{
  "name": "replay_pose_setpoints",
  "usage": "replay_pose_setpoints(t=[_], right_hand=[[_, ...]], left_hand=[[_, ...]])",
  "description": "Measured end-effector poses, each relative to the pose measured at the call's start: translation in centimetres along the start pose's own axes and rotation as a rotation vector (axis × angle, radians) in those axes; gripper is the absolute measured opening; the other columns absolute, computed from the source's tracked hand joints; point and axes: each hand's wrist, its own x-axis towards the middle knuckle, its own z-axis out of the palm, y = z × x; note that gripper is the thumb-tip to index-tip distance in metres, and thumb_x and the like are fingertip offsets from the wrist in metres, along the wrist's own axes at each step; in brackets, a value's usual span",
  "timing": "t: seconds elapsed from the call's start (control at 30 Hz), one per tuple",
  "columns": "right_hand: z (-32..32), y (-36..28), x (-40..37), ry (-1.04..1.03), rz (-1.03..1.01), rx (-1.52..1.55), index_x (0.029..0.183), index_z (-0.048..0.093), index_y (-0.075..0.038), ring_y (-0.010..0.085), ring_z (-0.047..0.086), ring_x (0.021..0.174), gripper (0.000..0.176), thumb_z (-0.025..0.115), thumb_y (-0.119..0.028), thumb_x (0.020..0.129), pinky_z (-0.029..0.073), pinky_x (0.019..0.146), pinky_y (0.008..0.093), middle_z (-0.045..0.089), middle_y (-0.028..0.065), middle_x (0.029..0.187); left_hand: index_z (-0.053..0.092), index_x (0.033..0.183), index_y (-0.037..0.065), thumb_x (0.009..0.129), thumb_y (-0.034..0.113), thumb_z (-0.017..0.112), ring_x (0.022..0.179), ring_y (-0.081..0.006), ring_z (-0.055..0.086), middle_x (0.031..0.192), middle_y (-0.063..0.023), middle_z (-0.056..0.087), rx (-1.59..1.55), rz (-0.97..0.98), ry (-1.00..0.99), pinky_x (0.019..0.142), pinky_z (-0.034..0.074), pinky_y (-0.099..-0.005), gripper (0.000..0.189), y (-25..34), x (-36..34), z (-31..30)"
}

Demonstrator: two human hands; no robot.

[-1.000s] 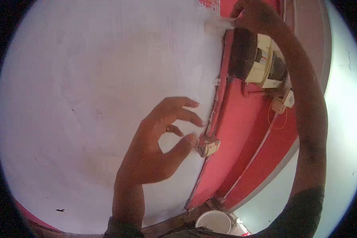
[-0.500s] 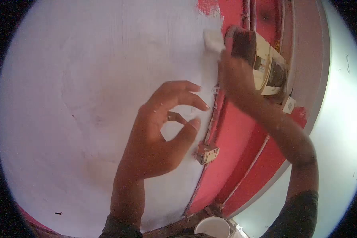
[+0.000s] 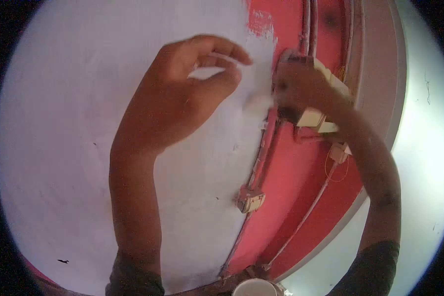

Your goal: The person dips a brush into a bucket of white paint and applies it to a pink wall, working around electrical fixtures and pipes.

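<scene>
My right hand (image 3: 303, 84), closed and smeared by motion, grips a paintbrush whose white bristles (image 3: 258, 104) lie at the wall beside the edge of the white paint. Its handle is hidden in the fist. To the left, my left hand (image 3: 195, 81) hovers in front of the white-painted wall (image 3: 74, 148) with fingers curved and a gap above the thumb, holding nothing. Behind my right hand sits a cream and dark electrical box (image 3: 312, 118), partly covered by the wrist. Ragged white strokes meet the pink-red wall (image 3: 286, 172) along this edge.
A small switch box (image 3: 251, 200) sits on a conduit (image 3: 264, 153) down the paint edge. Another small box (image 3: 338, 152) with a loose wire is farther right. A white bucket (image 3: 255, 287) stands at the bottom, partly cut off. Pipes (image 3: 307, 29) run above.
My right hand has brought the brush lower along the paint edge, now across the electrical box. My left hand has moved up and left. The view has shifted slightly.
</scene>
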Motion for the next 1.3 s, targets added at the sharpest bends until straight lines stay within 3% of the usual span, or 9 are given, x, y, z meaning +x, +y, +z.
replay_pose_setpoints(t=[0.17,0.27,0.37,0.63,0.83,1.0,1.13,1.2,1.3], right_hand=[[-7.1,2.6,5.9,0.126,0.087,-0.161,0.09,0.071,-0.012,0.0314,0.067,0.093,0.027,0.079,-0.03,0.071,0.054,0.076,0.0442,0.066,0.0158,0.093],[-9.5,2.8,6.5,0.302,0.129,-0.205,0.08,0.072,0.001,0.02,0.067,0.063,0.031,0.08,-0.028,0.08,0.054,0.061,0.037,0.069,0.0131,0.069],[-9.4,2.3,6.2,0.459,0.329,-0.148,0.084,0.07,0.002,0.0257,0.067,0.071,0.026,0.076,-0.024,0.08,0.053,0.067,0.041,0.067,0.0155,0.075],[4.6,4.1,2.9,0.539,-0.16,-0.249,0.099,0.056,0.006,0.0438,0.061,0.085,0.02,0.059,-0.005,0.084,0.047,0.077,0.0541,0.06,0.0261,0.085],[6.5,-3.8,-6.2,0.044,0.249,0.302,0.093,0.054,0.007,0.0453,0.062,0.079,0.02,0.059,-0.012,0.091,0.049,0.069,0.0495,0.06,0.0268,0.083],[1.9,-0.9,-4.4,-0.371,0.345,0.462,0.081,0.063,0.006,0.027,0.067,0.07,0.032,0.068,-0.025,0.089,0.053,0.068,0.0414,0.066,0.0211,0.072],[-2.7,4.9,2.8,0.057,-0.067,-0.063,0.082,0.072,-0.002,0.0313,0.069,0.08,0.037,0.078,-0.039,0.077,0.056,0.073,0.0456,0.07,0.0163,0.089],[-5.3,5.0,5.3,0.335,-0.084,-0.248,0.08,0.069,0.002,0.0239,0.067,0.067,0.03,0.071,-0.028,0.082,0.054,0.067,0.04,0.068,0.0153,0.07],[-9.9,3.4,7.4,0.243,0.148,-0.255,0.083,0.073,-0.003,0.026,0.071,0.073,0.028,0.081,-0.029,0.078,0.057,0.068,0.0394,0.072,0.0123,0.08]], left_hand=[[0.066,0.119,0.003,0.089,0.022,0.063,0.106,-0.0154,0.062,0.117,-0.0062,0.068,0.058,0.029,0.022,0.088,0.048,-0.0321,0.036,2.7,2.6,-0.3],[0.066,0.117,0.002,0.088,0.024,0.063,0.107,-0.0154,0.061,0.118,-0.007,0.068,0.033,0.067,0.049,0.088,0.048,-0.0325,0.036,3.0,2.2,-0.5],[0.066,0.117,0.002,0.087,0.024,0.063,0.109,-0.0157,0.06,0.12,-0.0079,0.067,0.038,0.103,0.076,0.088,0.047,-0.0329,0.037,2.7,1.2,-0.6],[0.065,0.116,0.002,0.085,0.019,0.061,0.113,-0.019,0.059,0.127,-0.01,0.064,-0.107,0.107,0.12,0.086,0.046,-0.0338,0.035,1.5,-0.5,0.1],[0.065,0.11,0.003,0.083,0.019,0.061,0.115,-0.0208,0.057,0.13,-0.0113,0.062,-0.241,0.089,0.093,0.086,0.045,-0.034,0.031,0.6,-1.6,0.4],[0.065,0.109,0.003,0.083,0.019,0.062,0.113,-0.0198,0.058,0.129,-0.0108,0.062,-0.269,0.031,0.066,0.085,0.047,-0.034,0.031,0.3,-1.8,1.3],[0.065,0.11,0.004,0.082,0.019,0.062,0.112,-0.019,0.058,0.128,-0.01,0.062,-0.328,-0.046,0.026,0.085,0.048,-0.034,0.031,0.5,-1.8,1.8],[0.065,0.109,0.004,0.082,0.016,0.063,0.113,-0.0185,0.057,0.127,-0.0096,0.062,-0.347,-0.066,0.03,0.087,0.047,-0.0335,0.03,0.8,-1.9,2.1],[0.065,0.107,0.003,0.081,0.012,0.062,0.113,-0.0186,0.057,0.127,-0.0095,0.062,-0.309,-0.05,0.036,0.089,0.046,-0.0334,0.028,0.8,-2.0,2.3]])
